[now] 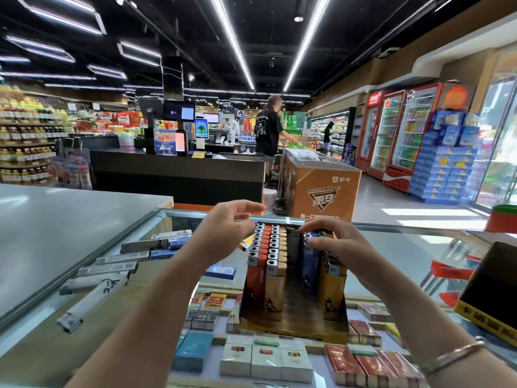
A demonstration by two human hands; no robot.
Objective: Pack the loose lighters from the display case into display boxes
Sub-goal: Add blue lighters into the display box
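A brown display box stands on the glass top of the display case. Its left side holds two full rows of upright lighters, one red, one tan. Blue and tan lighters stand on its right side, and the middle channel is bare. My left hand hovers above the box's far left corner with fingers spread, holding nothing. My right hand lies over the tops of the right-hand lighters with its fingers bent down onto them. One loose yellow lighter lies on the glass just left of the box.
Cigarette cartons lie on the glass at the left, and packs fill the case below. A black and yellow box sits at the right edge. A grey counter is to the left. A person stands at the checkout behind.
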